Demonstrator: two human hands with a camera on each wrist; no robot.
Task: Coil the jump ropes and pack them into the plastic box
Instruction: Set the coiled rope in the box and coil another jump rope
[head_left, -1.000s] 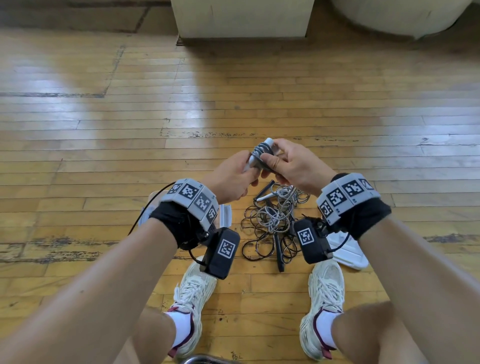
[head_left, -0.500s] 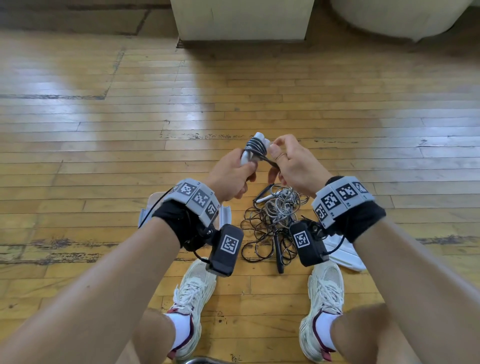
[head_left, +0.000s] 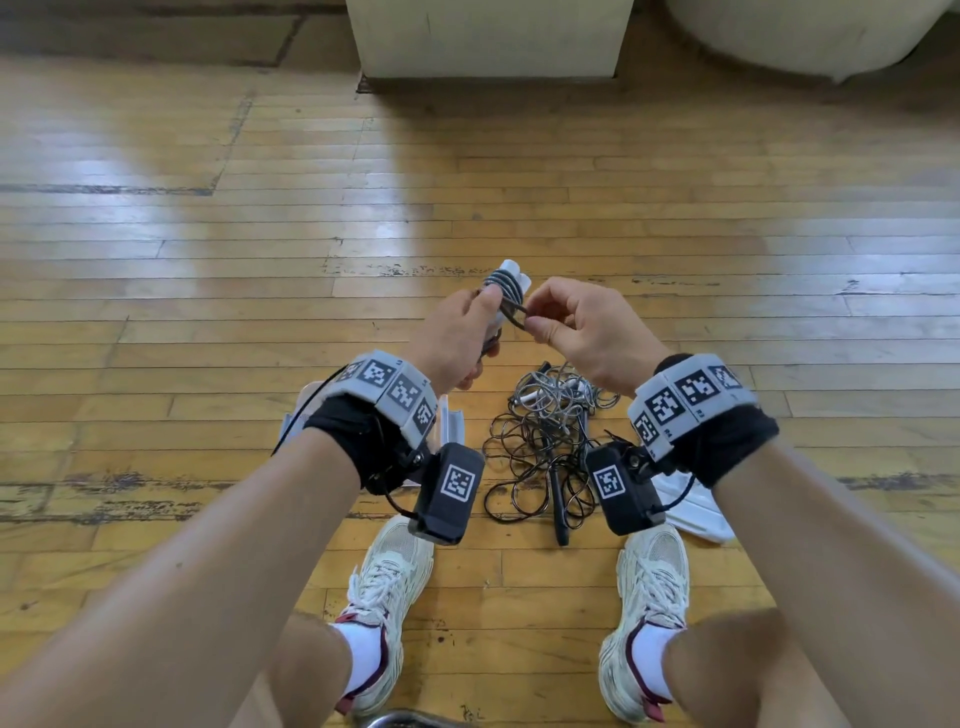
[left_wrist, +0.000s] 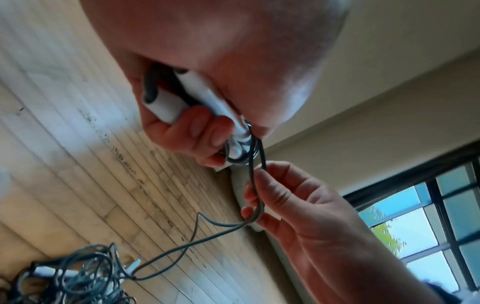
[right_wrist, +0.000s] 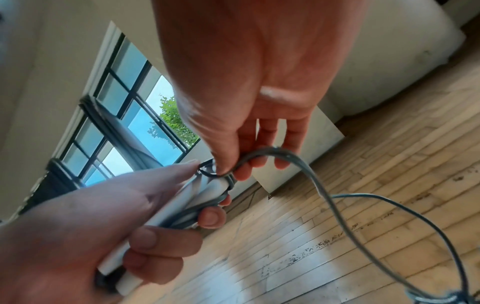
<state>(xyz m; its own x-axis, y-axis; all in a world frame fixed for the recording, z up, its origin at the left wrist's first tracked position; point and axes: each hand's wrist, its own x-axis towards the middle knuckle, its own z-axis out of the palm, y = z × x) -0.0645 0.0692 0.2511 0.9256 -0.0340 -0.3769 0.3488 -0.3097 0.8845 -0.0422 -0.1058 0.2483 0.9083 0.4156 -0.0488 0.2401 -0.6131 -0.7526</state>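
My left hand (head_left: 462, 332) grips two white jump-rope handles (head_left: 511, 283) held together, with grey cord wound round their upper end. The same handles (left_wrist: 166, 105) show in the left wrist view, and again as white handles (right_wrist: 207, 191) in the right wrist view. My right hand (head_left: 576, 327) pinches the grey cord (left_wrist: 255, 197) just beside the windings; the doubled cord (right_wrist: 306, 164) trails down from it. A tangled pile of more jump ropes (head_left: 545, 441) lies on the wooden floor between my feet. The clear plastic box (head_left: 449, 423) sits mostly hidden under my left wrist.
A white lid (head_left: 696, 512) lies on the floor under my right wrist. My two white sneakers (head_left: 395, 577) stand just behind the pile. A pale block (head_left: 488, 36) and a rounded pale seat (head_left: 800, 31) stand at the far edge of the wood floor.
My hands have turned the handles more upright, and my right hand has moved off the bundle to its right side, pinching the cord there.
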